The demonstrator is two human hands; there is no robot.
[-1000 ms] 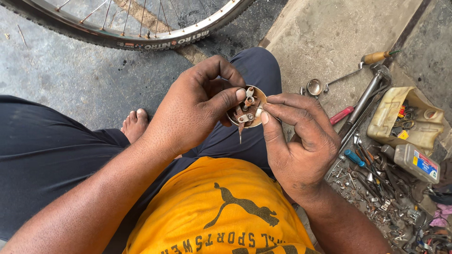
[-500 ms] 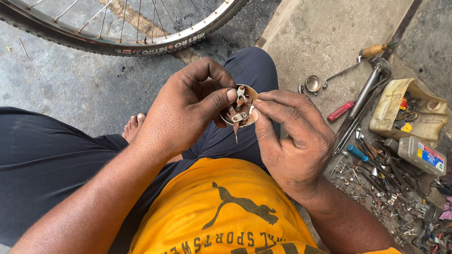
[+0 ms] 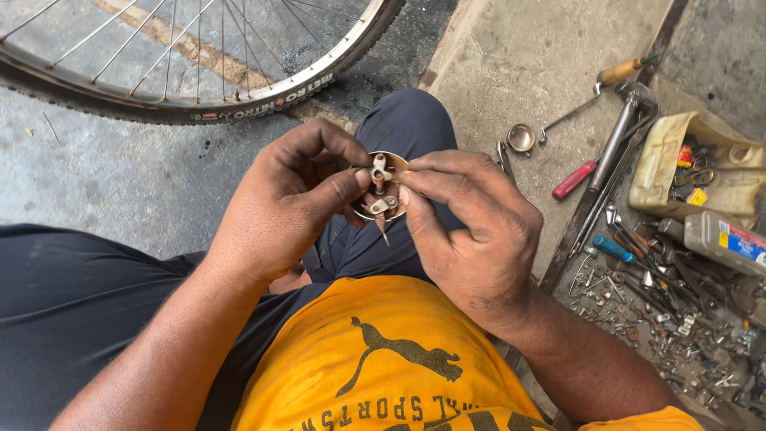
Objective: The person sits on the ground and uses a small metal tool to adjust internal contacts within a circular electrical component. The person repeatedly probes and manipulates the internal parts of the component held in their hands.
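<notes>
1. Both hands meet above the lap: the left hand (image 3: 279, 203) cradles a small round metal cup (image 3: 381, 190) from its left side, thumb pressed on the rim.
2. Opposite it, the right hand (image 3: 471, 231) closes on the cup's right edge, forefinger and thumb pinching the small rusty fittings (image 3: 380, 185) seated inside.
3. Doing this well likely means holding the cup level and steady, so the loose fittings stay seated while fingertips work them.
4. Right of the cup lie a red-handled screwdriver (image 3: 574, 180), a long metal tool (image 3: 618, 140) and scattered small parts (image 3: 662, 311); beyond the cup, a bicycle wheel (image 3: 239, 100).
</notes>
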